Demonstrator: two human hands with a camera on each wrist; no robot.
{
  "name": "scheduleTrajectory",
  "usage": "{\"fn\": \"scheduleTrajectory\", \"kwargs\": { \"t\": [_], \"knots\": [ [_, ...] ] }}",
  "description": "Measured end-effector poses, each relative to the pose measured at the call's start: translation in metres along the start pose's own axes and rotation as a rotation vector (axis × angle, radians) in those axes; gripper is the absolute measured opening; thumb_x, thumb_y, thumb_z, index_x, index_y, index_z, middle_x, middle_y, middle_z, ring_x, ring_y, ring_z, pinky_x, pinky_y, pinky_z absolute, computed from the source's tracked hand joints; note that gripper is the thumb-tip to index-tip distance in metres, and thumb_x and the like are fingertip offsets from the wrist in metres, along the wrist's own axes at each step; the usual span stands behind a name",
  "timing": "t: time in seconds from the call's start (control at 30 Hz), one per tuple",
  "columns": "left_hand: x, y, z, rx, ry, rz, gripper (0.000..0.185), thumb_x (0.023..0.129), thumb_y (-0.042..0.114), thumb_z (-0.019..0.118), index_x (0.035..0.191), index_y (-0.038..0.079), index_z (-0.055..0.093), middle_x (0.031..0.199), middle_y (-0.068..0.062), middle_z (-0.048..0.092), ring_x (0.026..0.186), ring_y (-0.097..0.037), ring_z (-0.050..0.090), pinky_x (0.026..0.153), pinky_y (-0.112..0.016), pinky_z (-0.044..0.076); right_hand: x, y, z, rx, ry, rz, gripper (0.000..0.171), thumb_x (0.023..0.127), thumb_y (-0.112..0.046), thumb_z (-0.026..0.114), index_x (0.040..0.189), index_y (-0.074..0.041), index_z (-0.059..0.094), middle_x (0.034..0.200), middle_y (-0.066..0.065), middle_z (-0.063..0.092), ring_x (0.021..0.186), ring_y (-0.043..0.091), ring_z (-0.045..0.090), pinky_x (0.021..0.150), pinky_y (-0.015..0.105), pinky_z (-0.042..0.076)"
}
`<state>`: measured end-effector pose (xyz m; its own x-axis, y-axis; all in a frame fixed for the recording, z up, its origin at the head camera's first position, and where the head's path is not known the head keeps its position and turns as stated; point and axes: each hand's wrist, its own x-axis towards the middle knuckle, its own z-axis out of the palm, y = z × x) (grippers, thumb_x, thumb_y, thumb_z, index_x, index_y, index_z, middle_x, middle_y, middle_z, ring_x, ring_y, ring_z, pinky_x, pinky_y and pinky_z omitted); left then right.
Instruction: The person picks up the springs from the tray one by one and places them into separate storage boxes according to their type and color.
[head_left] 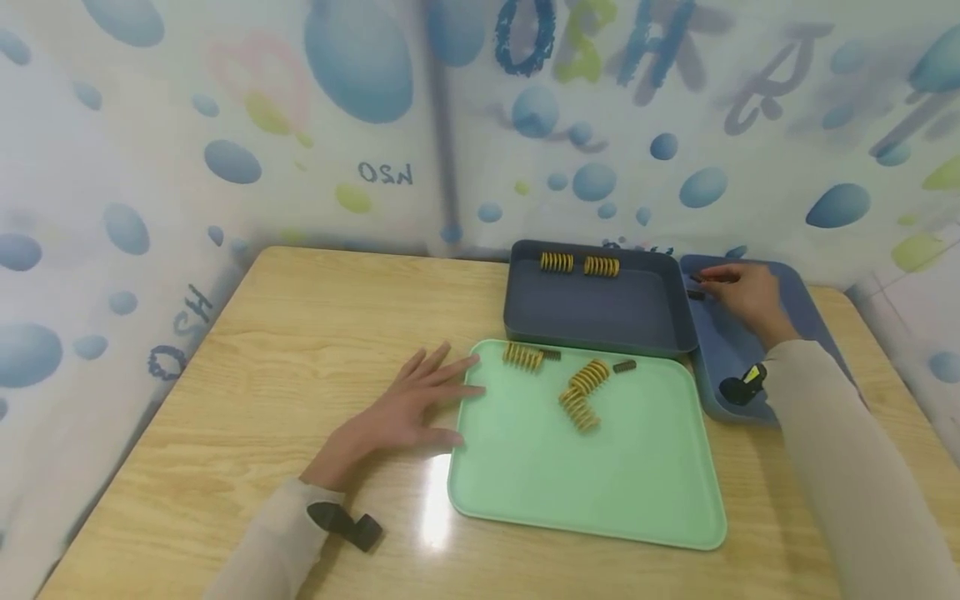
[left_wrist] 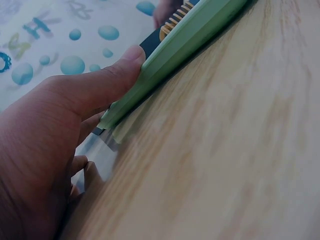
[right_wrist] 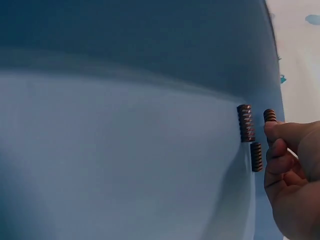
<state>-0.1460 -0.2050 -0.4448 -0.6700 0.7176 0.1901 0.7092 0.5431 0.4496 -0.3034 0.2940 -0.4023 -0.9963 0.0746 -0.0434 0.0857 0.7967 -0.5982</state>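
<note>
My right hand [head_left: 746, 300] is over the far end of the blue tray [head_left: 731, 346], pinching a small dark spring [right_wrist: 270, 115] between thumb and fingers. Beneath it in that tray lie two more small dark springs, a larger one [right_wrist: 246, 123] and a smaller one [right_wrist: 256, 157]. At the left edge of the green tray [head_left: 585, 483], my left hand [head_left: 412, 408] has its fingers spread, with thumb and fingertips at the rim. On the green tray are three yellow springs [head_left: 522, 357] and two small dark springs [head_left: 624, 366].
Behind the green tray stands a dark grey-blue tray [head_left: 637, 304] with two yellow springs [head_left: 557, 262] along its far side. All three trays sit close together on a wooden table [head_left: 337, 308]. A patterned wall covering [head_left: 480, 142] rises behind the table.
</note>
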Motion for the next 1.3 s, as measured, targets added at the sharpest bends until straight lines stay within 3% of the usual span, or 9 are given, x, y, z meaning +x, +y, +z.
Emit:
{"fn": "scheduleTrajectory", "kwargs": {
  "t": [0.2, 0.37, 0.7, 0.97, 1.07, 1.13, 1.3],
  "knots": [
    [-0.001, -0.001, 0.001, 0.006, 0.010, 0.007, 0.064, 0.084, 0.057, 0.063, 0.138, 0.022, 0.054, 0.156, -0.004, 0.025, 0.142, -0.044, 0.006, 0.109, -0.063, 0.003, 0.001, 0.003, 0.004, 0.011, -0.009, 0.001, 0.038, 0.096, -0.024, 0.059, 0.122, 0.003, 0.062, 0.126, 0.027, 0.056, 0.116, 0.042, 0.048, 0.088, 0.051, 0.042],
    [0.001, 0.000, 0.002, 0.014, 0.007, 0.011, 0.064, 0.084, 0.056, 0.064, 0.138, 0.022, 0.053, 0.157, -0.004, 0.024, 0.142, -0.044, 0.006, 0.109, -0.063, 0.003, 0.003, 0.006, 0.004, 0.019, -0.012, 0.007, 0.038, 0.097, -0.024, 0.058, 0.122, 0.005, 0.061, 0.126, 0.028, 0.056, 0.120, 0.043, 0.045, 0.095, 0.055, 0.037],
    [0.002, -0.002, 0.002, 0.030, 0.001, 0.004, 0.064, 0.083, 0.055, 0.065, 0.138, 0.024, 0.053, 0.157, -0.001, 0.023, 0.143, -0.042, 0.005, 0.109, -0.063, 0.003, 0.005, 0.009, 0.004, 0.005, -0.029, 0.007, 0.045, 0.098, -0.030, 0.056, 0.123, 0.007, 0.059, 0.128, 0.030, 0.052, 0.121, 0.047, 0.042, 0.097, 0.058, 0.033],
    [0.002, -0.002, 0.002, 0.016, 0.002, 0.002, 0.065, 0.082, 0.056, 0.066, 0.138, 0.024, 0.053, 0.157, -0.001, 0.023, 0.143, -0.041, 0.005, 0.110, -0.062, 0.002, 0.005, 0.008, 0.000, -0.022, 0.027, 0.014, 0.038, 0.096, -0.024, 0.058, 0.120, 0.005, 0.062, 0.126, 0.027, 0.055, 0.118, 0.043, 0.046, 0.091, 0.053, 0.038],
    [0.002, -0.001, 0.001, 0.013, 0.008, 0.005, 0.065, 0.082, 0.056, 0.066, 0.137, 0.023, 0.054, 0.157, -0.001, 0.024, 0.143, -0.041, 0.005, 0.110, -0.062, 0.002, 0.002, 0.005, -0.006, -0.028, 0.043, 0.008, 0.037, 0.097, -0.024, 0.057, 0.121, 0.003, 0.063, 0.120, 0.026, 0.059, 0.106, 0.037, 0.054, 0.079, 0.043, 0.044],
    [0.002, -0.001, 0.001, 0.012, 0.013, 0.007, 0.065, 0.082, 0.056, 0.065, 0.137, 0.023, 0.054, 0.157, -0.001, 0.024, 0.143, -0.041, 0.005, 0.109, -0.062, 0.002, -0.001, 0.003, -0.010, -0.027, 0.048, -0.006, 0.036, 0.097, -0.024, 0.057, 0.121, 0.002, 0.063, 0.115, 0.026, 0.061, 0.092, 0.026, 0.060, 0.069, 0.033, 0.046],
    [0.001, -0.001, 0.002, 0.012, 0.020, 0.010, 0.065, 0.085, 0.060, 0.060, 0.137, 0.022, 0.054, 0.156, -0.003, 0.026, 0.142, -0.043, 0.007, 0.108, -0.064, 0.004, -0.009, 0.000, -0.018, -0.006, 0.046, -0.050, 0.039, 0.096, -0.029, 0.058, 0.120, 0.001, 0.063, 0.111, 0.023, 0.062, 0.069, -0.005, 0.052, 0.058, 0.018, 0.044]
  ]
}}
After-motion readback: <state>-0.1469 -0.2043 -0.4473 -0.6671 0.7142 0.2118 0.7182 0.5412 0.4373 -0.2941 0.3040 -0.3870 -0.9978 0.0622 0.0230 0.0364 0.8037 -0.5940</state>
